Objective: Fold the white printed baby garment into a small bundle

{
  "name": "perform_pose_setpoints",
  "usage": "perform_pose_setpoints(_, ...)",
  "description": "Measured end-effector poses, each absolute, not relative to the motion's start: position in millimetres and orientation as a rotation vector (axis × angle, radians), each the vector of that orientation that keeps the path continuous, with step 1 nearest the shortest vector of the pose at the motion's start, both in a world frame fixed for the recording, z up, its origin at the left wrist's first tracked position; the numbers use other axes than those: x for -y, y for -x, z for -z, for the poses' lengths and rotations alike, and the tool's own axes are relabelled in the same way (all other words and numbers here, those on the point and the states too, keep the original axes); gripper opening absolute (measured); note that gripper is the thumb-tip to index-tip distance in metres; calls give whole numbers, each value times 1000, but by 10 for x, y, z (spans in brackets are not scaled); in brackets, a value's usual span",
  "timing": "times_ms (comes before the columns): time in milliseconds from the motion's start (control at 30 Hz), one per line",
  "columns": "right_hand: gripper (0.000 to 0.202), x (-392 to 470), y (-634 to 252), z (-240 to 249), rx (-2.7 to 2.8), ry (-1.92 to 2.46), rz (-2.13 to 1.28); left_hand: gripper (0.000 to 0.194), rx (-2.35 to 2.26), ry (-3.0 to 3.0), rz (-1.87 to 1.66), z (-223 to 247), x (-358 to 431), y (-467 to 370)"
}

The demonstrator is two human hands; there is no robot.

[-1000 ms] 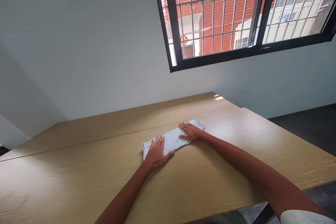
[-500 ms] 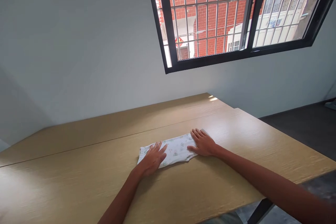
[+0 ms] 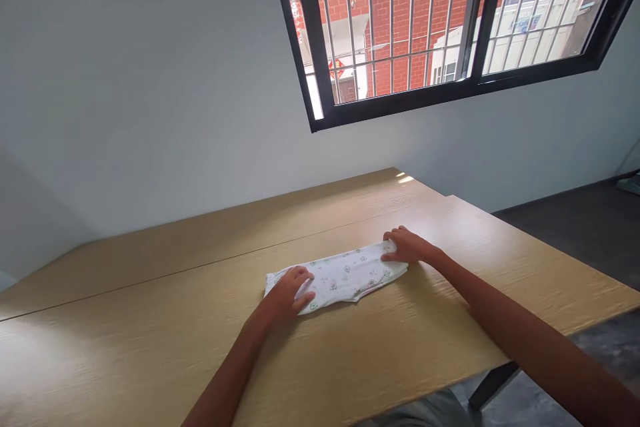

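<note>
Head cam: both hands pinching cloth (image 3: 345,275) ends on table (image 3: 150,333).
L hand (image 3: 286,292) & R hand (image 3: 406,247) curled, gripping edges; uneven pull could skew the fold.

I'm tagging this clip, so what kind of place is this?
Probably a sparsely furnished room in a home or workroom: a wooden table, a barred window facing brick buildings, and a folded printed cloth.

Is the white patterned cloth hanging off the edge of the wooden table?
No, the white patterned folded cloth lies wholly on the light wooden table, well inside its edges.
</note>
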State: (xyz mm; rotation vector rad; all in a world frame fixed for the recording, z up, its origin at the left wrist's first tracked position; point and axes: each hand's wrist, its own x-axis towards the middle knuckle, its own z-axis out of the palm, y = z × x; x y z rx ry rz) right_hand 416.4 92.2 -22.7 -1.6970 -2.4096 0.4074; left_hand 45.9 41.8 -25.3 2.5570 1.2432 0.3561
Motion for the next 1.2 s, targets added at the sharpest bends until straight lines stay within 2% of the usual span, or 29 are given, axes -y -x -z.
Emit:
perform_pose_setpoints(133,36,-990,-4278,213,2415,1624,-589,31,-1221,-2544,-346,218,-392,-472)
perform_pose_setpoints(267,42,-994,-4309,177,2384,1543,-803,32,-1218,-2520,-353,233,-405,-454)
perform_pose_setpoints(433,46,-969,-4315,156,2158,1405,-1222,29,-1243,-2556,-399,262,-482,-350)
perform_pose_setpoints(667,47,-1066,-4593,137,1864,1344,-1524,30,-1322,-2460,-381,132,-499,-194)
perform_pose_setpoints(900,49,-1144,-5192,85,1631,1519,-1468,34,-1108,-2362,-440,152,-379,-483)
perform_pose_setpoints(1033,49,-1169,-5430,120,1529,1602,-1422,30,-1003,-2445,-531,128,-311,-651)
perform_pose_setpoints(1200,62,-1105,-5507,100,1490,1712,-1482,29,-957,-2452,-557,154,-321,-659)
